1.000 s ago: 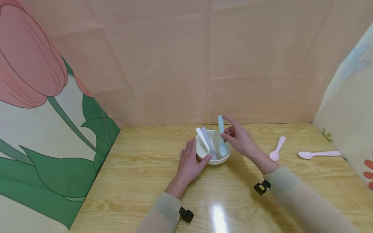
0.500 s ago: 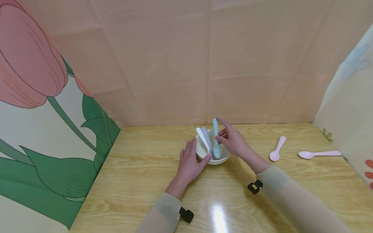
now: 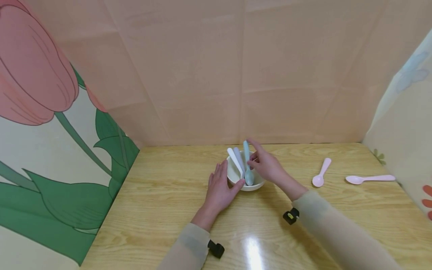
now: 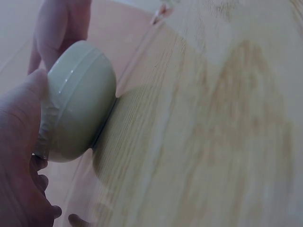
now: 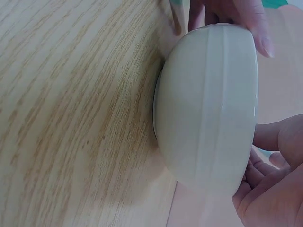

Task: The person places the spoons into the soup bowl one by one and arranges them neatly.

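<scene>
A cream-white bowl (image 3: 249, 188) stands upright on the wooden table. My left hand (image 3: 218, 192) holds its left side, thumb at the near rim and the other fingers along the outer wall. Over the bowl, my right hand (image 3: 268, 165) pinches a light blue spoon (image 3: 249, 177), bowl end down inside, index finger at the handle's top. To its left lean a lavender spoon (image 3: 238, 154) and a white-handled piece of cutlery (image 3: 234, 158), whose lower end is hard to make out. The right wrist view shows the bowl's outer wall (image 5: 203, 104), which hides the spoons inside.
Two pink spoons lie on the table at the right: one (image 3: 321, 172) slanted, the other (image 3: 369, 179) lying crosswise near the right panel. A peach cloth backdrop (image 3: 202, 93) rises along the table's back edge, and a tulip-printed panel (image 3: 111, 150) stands at the left.
My right hand has moved left with the light blue spoon, from the bowl's right side to beside the lavender spoon, and slightly lower. My left hand and the bowl have stayed in place.
</scene>
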`<control>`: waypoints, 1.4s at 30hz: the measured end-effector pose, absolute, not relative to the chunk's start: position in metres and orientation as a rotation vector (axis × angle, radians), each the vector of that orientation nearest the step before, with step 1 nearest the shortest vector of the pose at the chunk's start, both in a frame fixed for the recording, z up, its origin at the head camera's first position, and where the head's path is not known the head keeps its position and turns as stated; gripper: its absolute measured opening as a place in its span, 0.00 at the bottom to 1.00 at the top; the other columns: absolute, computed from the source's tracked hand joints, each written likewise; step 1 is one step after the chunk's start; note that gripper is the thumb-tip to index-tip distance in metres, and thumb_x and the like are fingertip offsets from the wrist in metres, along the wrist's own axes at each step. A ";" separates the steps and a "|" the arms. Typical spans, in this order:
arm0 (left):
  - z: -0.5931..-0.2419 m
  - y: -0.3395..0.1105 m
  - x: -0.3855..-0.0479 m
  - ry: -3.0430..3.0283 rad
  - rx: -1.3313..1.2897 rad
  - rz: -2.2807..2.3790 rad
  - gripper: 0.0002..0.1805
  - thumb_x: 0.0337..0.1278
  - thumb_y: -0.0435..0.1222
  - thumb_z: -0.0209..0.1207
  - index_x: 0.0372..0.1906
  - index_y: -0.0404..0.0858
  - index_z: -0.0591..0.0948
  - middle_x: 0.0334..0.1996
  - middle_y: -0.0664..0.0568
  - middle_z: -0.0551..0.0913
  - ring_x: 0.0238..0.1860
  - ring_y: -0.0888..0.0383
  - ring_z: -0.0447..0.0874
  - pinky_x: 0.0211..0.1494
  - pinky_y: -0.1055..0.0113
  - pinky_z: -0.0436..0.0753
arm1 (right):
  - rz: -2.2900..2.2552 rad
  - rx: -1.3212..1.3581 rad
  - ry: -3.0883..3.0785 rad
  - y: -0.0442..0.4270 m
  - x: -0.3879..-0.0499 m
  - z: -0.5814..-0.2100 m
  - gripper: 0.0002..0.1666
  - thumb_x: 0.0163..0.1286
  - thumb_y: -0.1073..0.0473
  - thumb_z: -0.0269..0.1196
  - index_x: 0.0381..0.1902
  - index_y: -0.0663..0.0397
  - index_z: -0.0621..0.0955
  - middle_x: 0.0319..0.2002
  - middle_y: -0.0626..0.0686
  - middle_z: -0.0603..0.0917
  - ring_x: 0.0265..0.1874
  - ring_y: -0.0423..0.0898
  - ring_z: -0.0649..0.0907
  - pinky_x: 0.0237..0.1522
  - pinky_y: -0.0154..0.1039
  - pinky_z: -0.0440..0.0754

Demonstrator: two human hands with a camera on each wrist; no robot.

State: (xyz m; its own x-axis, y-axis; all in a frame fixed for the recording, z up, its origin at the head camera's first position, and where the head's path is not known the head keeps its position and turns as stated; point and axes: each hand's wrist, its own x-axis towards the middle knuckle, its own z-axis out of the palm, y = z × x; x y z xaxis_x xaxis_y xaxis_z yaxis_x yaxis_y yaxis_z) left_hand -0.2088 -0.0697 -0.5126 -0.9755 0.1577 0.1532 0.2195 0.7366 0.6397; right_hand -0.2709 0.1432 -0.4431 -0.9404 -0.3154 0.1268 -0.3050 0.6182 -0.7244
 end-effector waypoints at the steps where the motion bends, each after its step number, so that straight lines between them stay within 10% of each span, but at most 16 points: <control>1: -0.513 -0.070 -0.209 -2.843 -0.311 -1.065 0.60 0.74 0.75 0.49 0.92 0.40 0.47 0.90 0.46 0.52 0.90 0.44 0.44 0.88 0.37 0.49 | -1.240 -0.538 2.817 0.142 -0.271 -0.443 0.49 0.80 0.69 0.67 0.89 0.48 0.57 0.44 0.59 0.90 0.39 0.52 0.90 0.46 0.54 0.88; 42: -0.510 -0.068 -0.207 -2.835 -0.301 -1.048 0.60 0.75 0.73 0.51 0.92 0.38 0.48 0.90 0.43 0.53 0.89 0.41 0.46 0.88 0.36 0.50 | -0.891 -0.497 2.882 0.131 -0.279 -0.443 0.46 0.79 0.67 0.68 0.88 0.54 0.62 0.48 0.62 0.92 0.41 0.53 0.91 0.48 0.55 0.89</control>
